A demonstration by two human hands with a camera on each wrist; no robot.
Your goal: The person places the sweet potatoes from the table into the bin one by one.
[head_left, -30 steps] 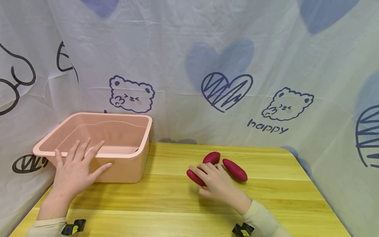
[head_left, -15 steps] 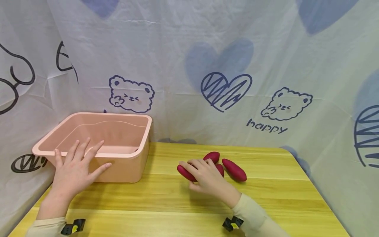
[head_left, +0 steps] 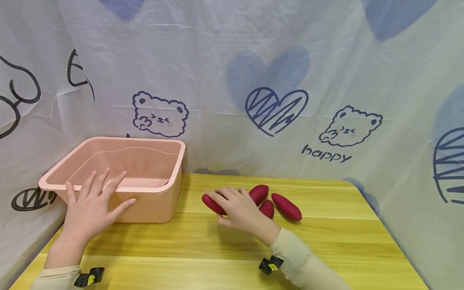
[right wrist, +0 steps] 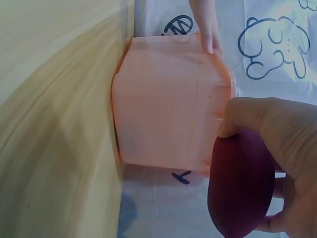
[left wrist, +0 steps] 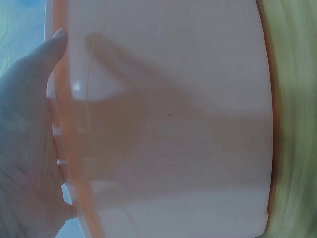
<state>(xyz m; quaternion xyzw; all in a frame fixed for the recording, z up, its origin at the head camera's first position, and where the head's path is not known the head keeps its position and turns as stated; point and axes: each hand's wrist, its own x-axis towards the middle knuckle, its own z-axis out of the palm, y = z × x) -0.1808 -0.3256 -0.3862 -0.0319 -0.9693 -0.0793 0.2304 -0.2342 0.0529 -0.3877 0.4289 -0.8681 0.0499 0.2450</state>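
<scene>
One red tuber [right wrist: 241, 186] | right hand [head_left: 242, 210] grips | left hand [head_left: 90, 205] apart, on bin [head_left: 146, 207]

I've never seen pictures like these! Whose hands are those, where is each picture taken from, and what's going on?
There's no machine hand here: these are a person's own bare hands. One picture looks down from the person's head; the other two are taken from the left and right wrists. The left hand touches the rim of a pink tub. The right hand holds a dark red thing shaped like a sweet potato. Three more like it lie on the wooden table.
</scene>
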